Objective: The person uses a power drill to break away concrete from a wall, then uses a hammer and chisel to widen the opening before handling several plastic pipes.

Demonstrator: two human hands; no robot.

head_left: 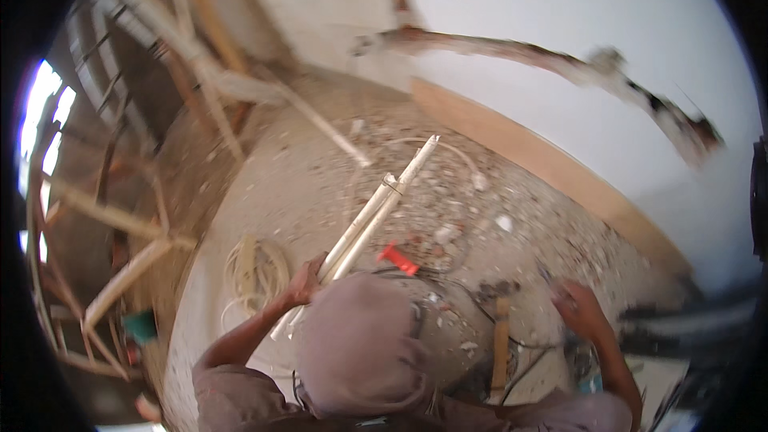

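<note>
My left hand (305, 281) is closed around a bundle of cream plastic pipes (374, 220). They slant up and away to the right, and their far ends are uneven. Near the far end of the shorter pipes a thin dark tie goes round the bundle. A brownish cap (364, 344) hides part of the pipes' lower stretch. Out to the right, my right hand (580, 308) hangs over the rubble with its fingers curled. A thin dark thing sticks out from its fingertips, too blurred to name. Between the hands, a red object (398, 259) lies on the ground beyond the cap.
A coil of pale tubing (254, 272) lies left of my left hand. Broken rubble (448, 216) covers the floor. Dark cable (472, 296) and a wooden strip (501, 344) lie near my right arm. Timber props (128, 272) stand at left; a chased white wall (560, 104) rises at right.
</note>
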